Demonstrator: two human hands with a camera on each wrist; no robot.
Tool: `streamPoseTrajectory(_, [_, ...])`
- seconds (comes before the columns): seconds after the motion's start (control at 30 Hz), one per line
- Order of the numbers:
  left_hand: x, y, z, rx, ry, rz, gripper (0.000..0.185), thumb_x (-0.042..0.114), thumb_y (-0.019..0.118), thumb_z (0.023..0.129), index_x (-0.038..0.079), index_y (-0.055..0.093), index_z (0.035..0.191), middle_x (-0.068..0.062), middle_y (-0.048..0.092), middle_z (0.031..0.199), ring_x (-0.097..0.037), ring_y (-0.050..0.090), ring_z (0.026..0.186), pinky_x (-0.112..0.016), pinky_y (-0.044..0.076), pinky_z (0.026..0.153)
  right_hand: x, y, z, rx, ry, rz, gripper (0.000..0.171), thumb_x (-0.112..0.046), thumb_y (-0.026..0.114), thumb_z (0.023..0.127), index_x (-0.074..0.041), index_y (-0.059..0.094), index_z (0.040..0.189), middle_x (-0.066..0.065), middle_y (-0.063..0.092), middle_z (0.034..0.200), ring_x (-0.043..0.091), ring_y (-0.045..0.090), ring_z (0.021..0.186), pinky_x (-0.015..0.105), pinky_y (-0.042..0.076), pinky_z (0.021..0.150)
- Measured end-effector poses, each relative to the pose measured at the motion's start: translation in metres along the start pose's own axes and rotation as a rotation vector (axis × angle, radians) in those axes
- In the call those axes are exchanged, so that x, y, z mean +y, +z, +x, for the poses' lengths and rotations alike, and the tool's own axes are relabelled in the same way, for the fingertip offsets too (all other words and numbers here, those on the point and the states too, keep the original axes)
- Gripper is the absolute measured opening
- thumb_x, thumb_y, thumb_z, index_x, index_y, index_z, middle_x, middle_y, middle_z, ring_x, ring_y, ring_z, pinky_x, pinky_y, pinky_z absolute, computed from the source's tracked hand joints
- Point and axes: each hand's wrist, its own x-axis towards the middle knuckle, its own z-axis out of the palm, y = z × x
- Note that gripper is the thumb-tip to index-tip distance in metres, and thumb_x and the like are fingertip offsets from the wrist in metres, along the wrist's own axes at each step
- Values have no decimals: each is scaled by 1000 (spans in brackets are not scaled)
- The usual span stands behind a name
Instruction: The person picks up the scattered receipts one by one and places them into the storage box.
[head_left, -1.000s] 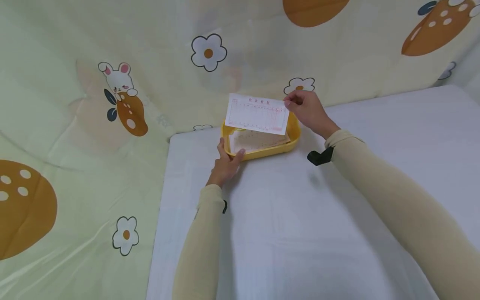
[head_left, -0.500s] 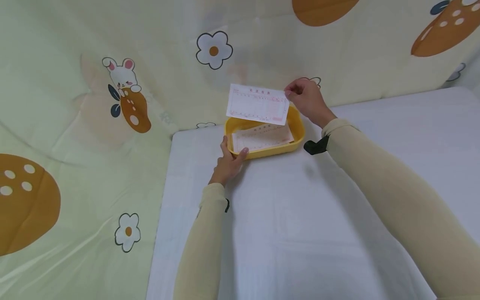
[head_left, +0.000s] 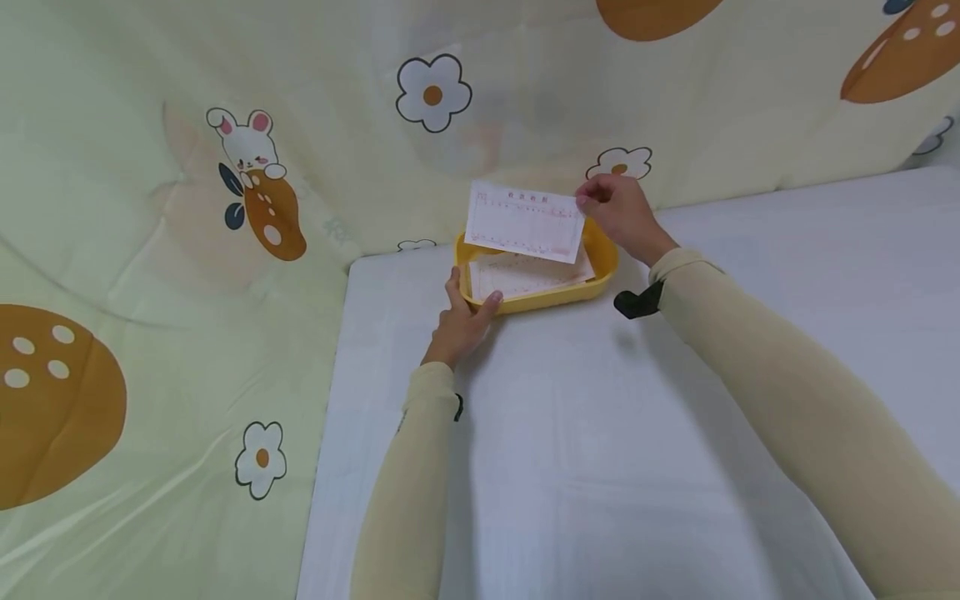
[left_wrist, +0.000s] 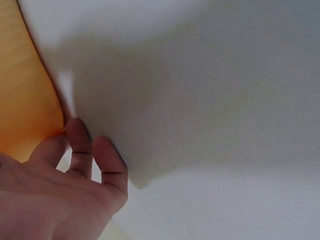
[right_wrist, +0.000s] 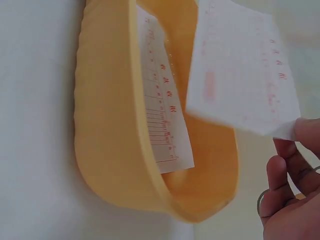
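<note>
My right hand (head_left: 618, 212) pinches the right edge of a white receipt slip (head_left: 525, 223) printed in red. The slip hangs tilted over a yellow plastic basket (head_left: 558, 297). Several paper slips (head_left: 517, 282) lie inside, the top one printed in red like the held one. In the right wrist view, thumb and fingers hold a corner of the raised slip (right_wrist: 240, 70), apart from the paper (right_wrist: 162, 110) below. My left hand (head_left: 457, 329) grips the basket's near left corner, thumb over the rim. The left wrist view shows its fingers (left_wrist: 77, 145) at the yellow wall (left_wrist: 27, 85).
The basket stands on a white-covered table (head_left: 600, 450), near its far left corner. Pale green curtain cloth (head_left: 300, 100) with rabbit and flower prints hangs directly behind and along the left edge. A black strap piece (head_left: 637, 302) sticks out from the right wrist.
The right hand first raised the slip higher above the basket, then lowered it a little. The left hand has stayed on the basket's corner. The whole view has shifted slightly.
</note>
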Motion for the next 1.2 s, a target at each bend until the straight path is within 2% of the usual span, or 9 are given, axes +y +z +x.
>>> streamPoseTrajectory(0.1, [0,1,0,-3,1,5,102,76,55,99,41,-10,169,-27,39,165,-49,48,140,-67,33,119,3,1,-3,-22,9,14,33,-15,56,113,1,62,141,19,60,135,29,53,114,31,50,103])
streamPoseTrajectory(0.23, [-1,2,0,-13,-25,-3,103,78,55,97,44,-10,169,-25,36,167,-49,46,143,-68,30,120,6,0,-8,-38,16,27,42,-17,58,113,-2,56,152,19,57,146,33,51,125,36,48,111])
streamPoseTrajectory(0.37, [-4,0,4,-16,-42,-6,104,78,57,96,45,-10,168,-24,35,168,-48,45,144,-68,30,120,12,0,-13,-48,25,39,48,-19,60,112,-4,52,157,18,51,156,36,46,136,43,45,116])
streamPoseTrajectory(0.5, [-11,-4,8,-20,-28,-7,105,78,57,96,44,-11,168,-24,34,169,-48,45,144,-67,30,121,19,2,-17,-74,21,28,53,-24,61,111,-6,48,160,18,46,161,39,41,143,50,41,118])
streamPoseTrajectory(0.67, [-20,-9,14,-29,-39,-39,105,78,58,96,45,-11,168,-23,33,170,-47,44,146,-66,29,121,27,6,-22,-122,48,-35,67,-39,63,110,-13,38,167,14,35,170,40,32,152,58,34,121])
streamPoseTrajectory(0.83, [-25,-13,19,6,-51,-13,104,78,59,95,46,-7,168,-22,37,168,-47,45,144,-67,31,120,34,5,-26,-145,55,-108,81,-48,63,107,-15,27,171,12,22,176,40,22,159,64,24,125])
streamPoseTrajectory(0.93, [-27,-17,19,51,-20,59,103,77,58,96,42,-4,170,-22,46,161,-47,49,139,-66,34,118,39,4,-28,-160,51,-145,87,-51,64,106,-13,22,172,14,17,177,40,16,161,65,19,125])
streamPoseTrajectory(1.07, [-27,-24,15,115,69,153,106,73,61,97,35,-3,172,-21,52,157,-47,48,134,-66,30,117,47,5,-33,-184,66,-195,96,-57,66,103,-13,16,173,14,10,179,41,12,162,68,16,124])
streamPoseTrajectory(1.2, [-29,-30,11,168,160,238,110,71,64,95,29,-1,173,-14,35,171,-48,34,147,-69,22,118,56,6,-35,-196,49,-285,103,-59,67,100,-8,13,172,18,4,179,44,6,162,73,8,123])
